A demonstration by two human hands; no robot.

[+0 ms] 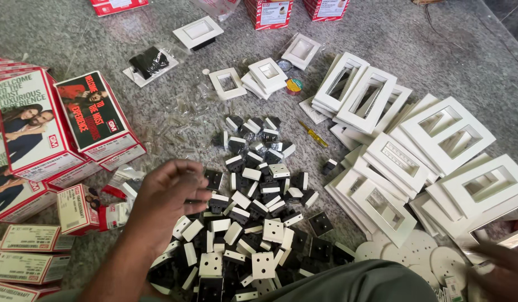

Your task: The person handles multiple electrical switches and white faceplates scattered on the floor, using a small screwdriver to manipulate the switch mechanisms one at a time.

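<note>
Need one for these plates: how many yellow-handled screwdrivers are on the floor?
1: the small yellow-handled screwdriver lies on the grey floor between the black-and-white switch module pile and the white plastic frame plates. Others may be buried.

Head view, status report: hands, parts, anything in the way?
Left hand over the pile of black-and-white switch modules, fingers curled, grip unclear. Right hand blurred at the white frame plates. Yellow screwdriver lies apart.

far left: stack of red-and-white cartons [32, 131] with photo fronts | lower left: flat white-labelled boxes [24, 257] with red edges | by left hand: small red-and-white box [74, 208], crumpled packet [122, 182] | top edge: three red boxes [270, 11] with white labels
</note>
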